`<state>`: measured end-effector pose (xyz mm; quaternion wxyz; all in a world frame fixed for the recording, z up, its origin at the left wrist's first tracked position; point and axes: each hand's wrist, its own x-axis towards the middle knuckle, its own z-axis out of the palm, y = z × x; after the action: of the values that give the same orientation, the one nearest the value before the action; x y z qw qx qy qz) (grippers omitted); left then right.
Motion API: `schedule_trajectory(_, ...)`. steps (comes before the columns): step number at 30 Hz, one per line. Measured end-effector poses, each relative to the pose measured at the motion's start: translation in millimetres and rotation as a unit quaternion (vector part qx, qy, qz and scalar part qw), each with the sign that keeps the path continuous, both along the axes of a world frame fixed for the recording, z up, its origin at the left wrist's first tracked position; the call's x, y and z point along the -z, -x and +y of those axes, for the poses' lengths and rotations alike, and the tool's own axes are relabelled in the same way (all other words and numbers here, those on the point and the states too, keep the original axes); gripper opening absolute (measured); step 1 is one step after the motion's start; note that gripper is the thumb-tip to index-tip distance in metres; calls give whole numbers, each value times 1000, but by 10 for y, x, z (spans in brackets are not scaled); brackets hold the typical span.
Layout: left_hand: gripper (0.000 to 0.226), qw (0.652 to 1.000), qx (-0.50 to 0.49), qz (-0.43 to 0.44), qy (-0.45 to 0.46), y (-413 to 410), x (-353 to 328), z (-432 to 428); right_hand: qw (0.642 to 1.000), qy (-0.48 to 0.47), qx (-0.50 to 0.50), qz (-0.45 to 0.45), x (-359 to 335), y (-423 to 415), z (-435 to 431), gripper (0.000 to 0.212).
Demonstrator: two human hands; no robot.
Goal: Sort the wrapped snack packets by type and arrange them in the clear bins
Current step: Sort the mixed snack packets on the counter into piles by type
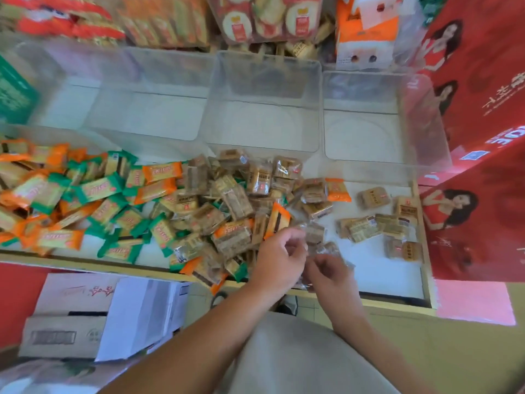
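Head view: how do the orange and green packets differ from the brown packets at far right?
The orange and green packets have bright printed wrappers; the brown packets sit in clear wrap. The orange and green packets are heaped, overlapping; the brown packets are few, spread out. Both lie on the white shelf before the clear bins.

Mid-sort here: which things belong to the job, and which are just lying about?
Job: brown packets, orange packets, green packets, clear bins, left hand and right hand, both gripping brown packets.
Lying about: cardboard box, red cartons, green crate, bagged snacks behind the bins.
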<state>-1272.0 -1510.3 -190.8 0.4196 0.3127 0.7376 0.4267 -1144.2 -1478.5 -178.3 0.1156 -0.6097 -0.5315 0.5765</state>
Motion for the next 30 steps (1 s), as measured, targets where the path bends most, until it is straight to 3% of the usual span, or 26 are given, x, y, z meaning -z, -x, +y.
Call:
schedule_trajectory(8,10,993,-114,18,2,833,-69,-1113,998,-36,-44,16,17,865,-398,5)
schedule_trajectory(12,34,968,-236,45,71,1210,45,-1559,986,-137,-81,-55,67,1165,-519,22)
schedule_trajectory(14,25,963,-242,18,121,1330,131,-1656,946,-256,-164,-110,117,1244,-548,34)
schedule_trajectory(17,47,976,-160,-41,142,1372,294,-1597,811,-417,-348,-219,307,1313,-545,60)
schedule_trajectory(18,54,985,-119,-23,125,1361,348,-1539,791,-424,-374,-234,348,1339,-523,66)
schedule_trajectory(22,72,988,-21,82,127,1323,544,-1290,772,-420,-400,-260,395,1443,-358,74)
schedule_trajectory(26,51,989,-76,71,106,1429,568,-1225,789,-404,-400,-232,371,1429,-149,67)
schedule_trajectory(30,38,977,-195,49,71,1591,342,-1226,901,-293,-290,-132,195,1388,-49,58)
